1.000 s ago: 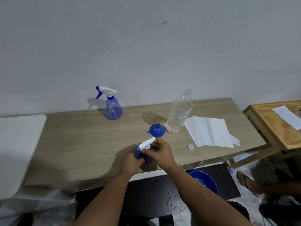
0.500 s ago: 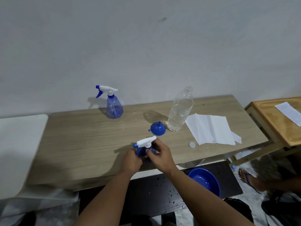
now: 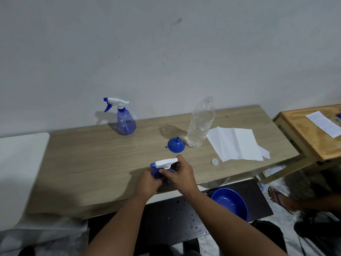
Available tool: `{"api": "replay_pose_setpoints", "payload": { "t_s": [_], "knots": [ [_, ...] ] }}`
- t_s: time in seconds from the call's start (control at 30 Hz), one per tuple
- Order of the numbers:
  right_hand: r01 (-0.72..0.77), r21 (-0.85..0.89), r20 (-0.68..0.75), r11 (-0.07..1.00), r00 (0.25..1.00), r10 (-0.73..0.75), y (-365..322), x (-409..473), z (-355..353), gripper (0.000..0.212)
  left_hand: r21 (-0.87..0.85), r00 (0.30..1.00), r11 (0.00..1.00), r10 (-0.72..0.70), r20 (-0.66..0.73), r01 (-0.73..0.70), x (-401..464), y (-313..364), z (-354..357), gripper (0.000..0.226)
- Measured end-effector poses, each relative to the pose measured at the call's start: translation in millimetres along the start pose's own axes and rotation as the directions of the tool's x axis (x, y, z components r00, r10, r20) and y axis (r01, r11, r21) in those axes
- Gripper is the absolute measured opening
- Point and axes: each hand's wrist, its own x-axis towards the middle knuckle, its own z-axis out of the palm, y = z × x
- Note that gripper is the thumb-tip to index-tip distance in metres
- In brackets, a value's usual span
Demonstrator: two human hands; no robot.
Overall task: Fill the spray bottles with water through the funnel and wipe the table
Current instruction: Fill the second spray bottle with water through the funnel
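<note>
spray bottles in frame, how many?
2. One blue plastic spray bottle stands at the table's far left by the wall; the other blue spray bottle is held in both hands at the near edge.

Near spray bottle point(image 3: 162, 168) body hidden by hands; contents unreadable.

No words, brands or numbers can be read anywhere. The sheet of paper point(image 3: 324, 124) on the side desk point(image 3: 302, 133) carries lines of print — too small and blurred to make out.
</note>
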Motion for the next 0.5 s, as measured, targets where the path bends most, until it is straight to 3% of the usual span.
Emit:
{"api": "replay_pose_setpoints", "payload": {
  "t_s": [0.1, 0.23, 0.33, 0.4, 0.5],
  "knots": [
    [0.027, -0.022, 0.019, 0.999, 0.999, -0.026, 2.4, 1.5, 0.1, 0.037, -0.005, 1.000, 1.000, 0.006, -0.004, -0.006, 0.5, -3.7, 0.6, 0.030],
    [0.047, 0.025, 0.054, 0.999, 0.997, -0.048, 5.5, 0.5, -7.1, 0.025, -0.019, 0.998, 0.998, 0.054, 0.029, -0.053, -0.8, -3.2, 1.2, 0.009],
    [-0.014, 0.028, 0.013, 0.999, 1.000, 0.014, 1.4, 1.5, -2.6, 0.035, -0.033, 0.994, 0.995, 0.093, 0.054, -0.091, -1.5, -3.8, 1.8, 0.019],
    [0.006, 0.043, 0.030, 0.999, 1.000, -0.007, 1.5, 0.6, -1.8, 0.032, -0.054, 0.995, 0.996, 0.075, 0.061, -0.072, -1.3, -5.8, 1.8, 0.015],
    [0.055, 0.062, 0.072, 0.997, 0.996, -0.059, 4.0, -2.1, -6.8, 0.031, -0.060, 0.991, 0.993, 0.102, 0.081, -0.097, -1.1, -5.5, 2.5, 0.032]
  ]
}}
